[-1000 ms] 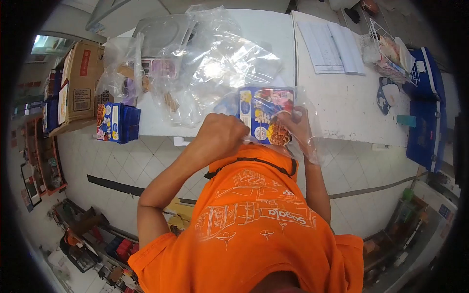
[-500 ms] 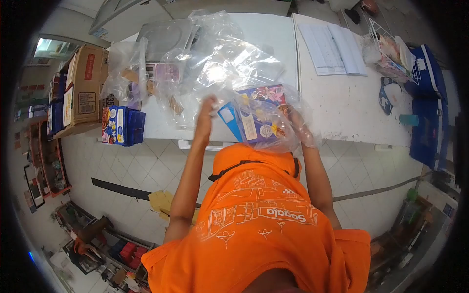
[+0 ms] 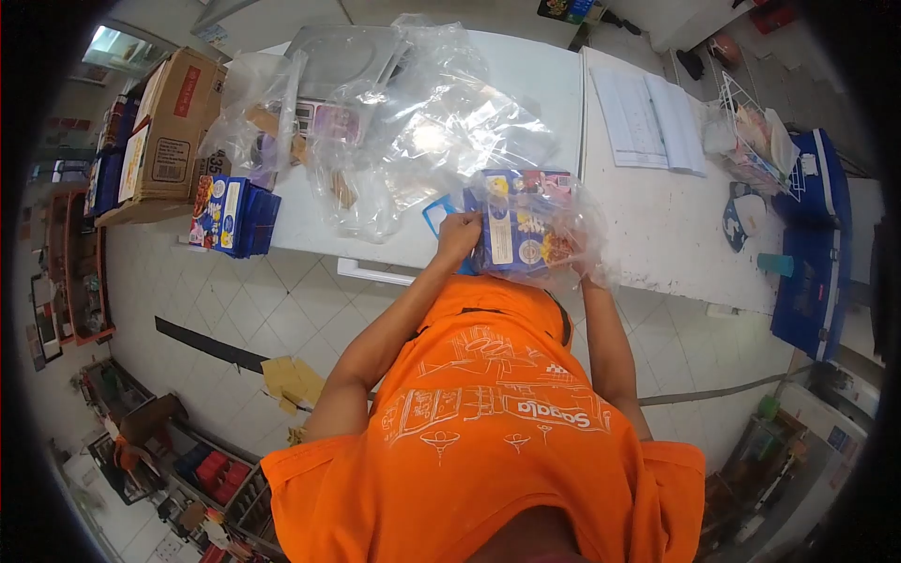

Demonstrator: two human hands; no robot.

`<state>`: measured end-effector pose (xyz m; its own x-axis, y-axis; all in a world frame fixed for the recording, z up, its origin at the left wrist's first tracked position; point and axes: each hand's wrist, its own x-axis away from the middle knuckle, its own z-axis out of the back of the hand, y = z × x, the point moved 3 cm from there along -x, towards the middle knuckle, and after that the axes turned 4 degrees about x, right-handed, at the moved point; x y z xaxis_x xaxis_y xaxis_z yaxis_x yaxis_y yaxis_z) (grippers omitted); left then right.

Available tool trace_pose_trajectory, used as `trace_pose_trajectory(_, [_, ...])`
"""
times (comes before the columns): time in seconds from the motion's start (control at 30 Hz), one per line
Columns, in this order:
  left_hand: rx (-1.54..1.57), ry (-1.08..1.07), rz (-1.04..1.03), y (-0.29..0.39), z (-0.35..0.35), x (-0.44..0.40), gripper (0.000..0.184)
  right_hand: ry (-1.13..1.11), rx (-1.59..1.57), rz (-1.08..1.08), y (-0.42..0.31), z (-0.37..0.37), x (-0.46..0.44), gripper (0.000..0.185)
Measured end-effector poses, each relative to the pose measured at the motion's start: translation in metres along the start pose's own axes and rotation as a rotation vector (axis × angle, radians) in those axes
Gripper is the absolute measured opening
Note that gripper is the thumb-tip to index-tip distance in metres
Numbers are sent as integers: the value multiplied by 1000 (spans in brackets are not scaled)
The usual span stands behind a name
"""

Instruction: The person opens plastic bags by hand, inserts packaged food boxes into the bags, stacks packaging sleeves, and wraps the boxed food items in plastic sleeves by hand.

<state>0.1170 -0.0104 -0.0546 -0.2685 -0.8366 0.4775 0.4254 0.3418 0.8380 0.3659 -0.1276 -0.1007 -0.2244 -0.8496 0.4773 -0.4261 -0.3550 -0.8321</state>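
Blue printed food packs sit inside a clear plastic bag at the front edge of the white table. My left hand is closed at the left side of the packs, its fingers gripping the bag's edge. On the other side, my right hand holds the bagged packs, with its fingers partly covered by crinkled plastic. A light-blue flat piece shows just behind my left hand, partly hidden by it.
Loose clear plastic bags spread over the white table. A stack of blue packs stands at the left beside an open cardboard box. Papers, a wire basket and a blue cooler box are at the right.
My left hand has moved right and closed at the left edge of the bagged packs. The packs have turned more upright, and the light-blue piece is now more covered.
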Motion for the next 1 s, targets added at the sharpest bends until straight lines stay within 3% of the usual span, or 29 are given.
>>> trace_pose_trajectory(0.07, [-98, -57, 17, -1, 5, -5, 41, 1, 22, 0, -5, -2, 0, 62])
trace_pose_trajectory(0.17, [8, 153, -29, -36, 1, -18, 48, -10, 45, 3, -7, -4, -3, 62])
trace_pose_trajectory(0.33, [461, -179, 167, -53, -4, -30, 54, -43, 82, 17, -1, -9, -14, 63])
trace_pose_trajectory(0.47, [662, -324, 134, -29, 5, -19, 48, -72, 136, 29, 0, -10, -22, 64])
trace_pose_trajectory(0.57, [675, -304, 107, -19, 6, -18, 44, 14, 152, -138, -26, -34, -4, 67])
trace_pose_trajectory(0.67, [753, -310, 126, -33, -4, -35, 46, -8, 131, -55, -32, -52, 12, 71])
trace_pose_trajectory(0.73, [829, -270, 118, -29, -4, -33, 43, 88, 138, -113, -53, -65, 32, 72])
trace_pose_trajectory(1.0, [772, -194, 132, -21, 12, -23, 33, -119, -36, -172, -3, -32, 30, 55])
